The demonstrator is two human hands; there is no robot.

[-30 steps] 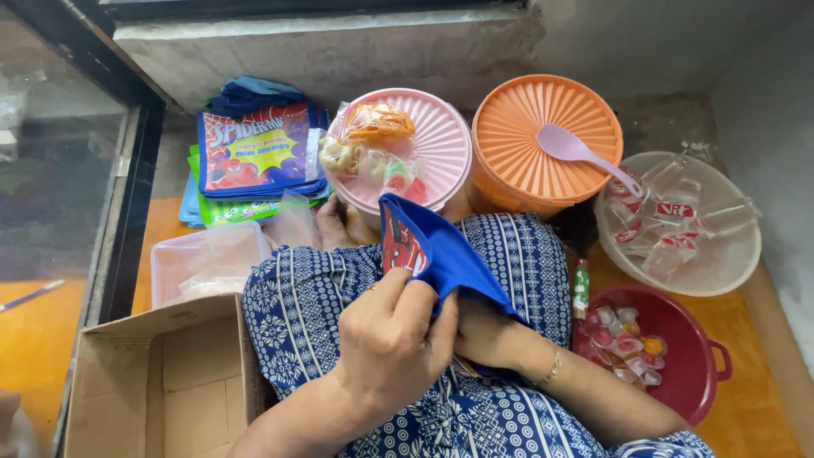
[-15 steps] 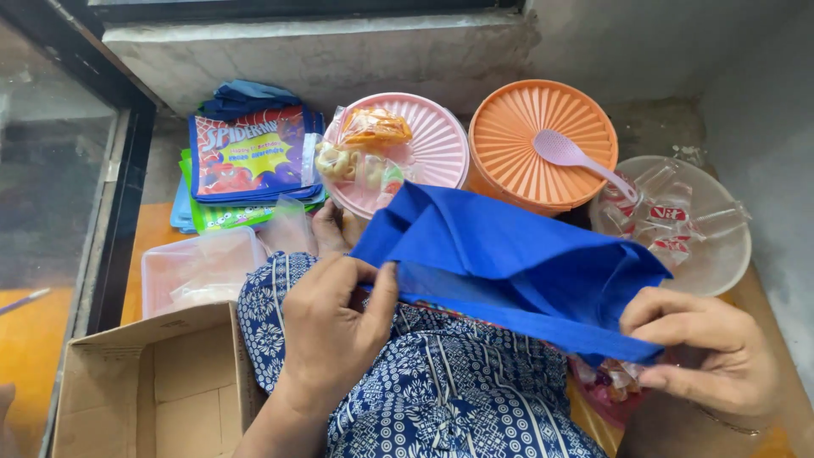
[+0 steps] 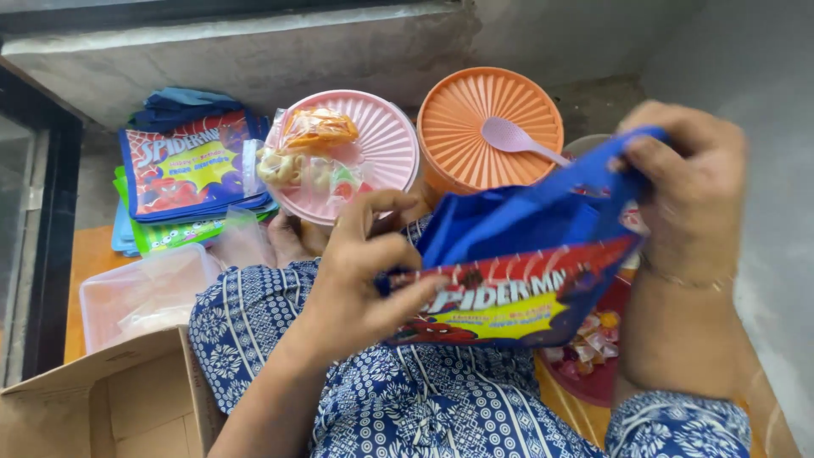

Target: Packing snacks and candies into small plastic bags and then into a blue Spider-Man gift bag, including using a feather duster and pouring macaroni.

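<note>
Blue cartoon-print bag, folded a second ago, is now spreading open below the orange lid; I'm pinching its edges with left hand and right hand.

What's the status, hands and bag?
Left hand and right hand both grip the blue bag, mouth held open. Nothing in the way.

light: soft daylight, even | shadows: faint | blur: slight motion | glare: none
</note>
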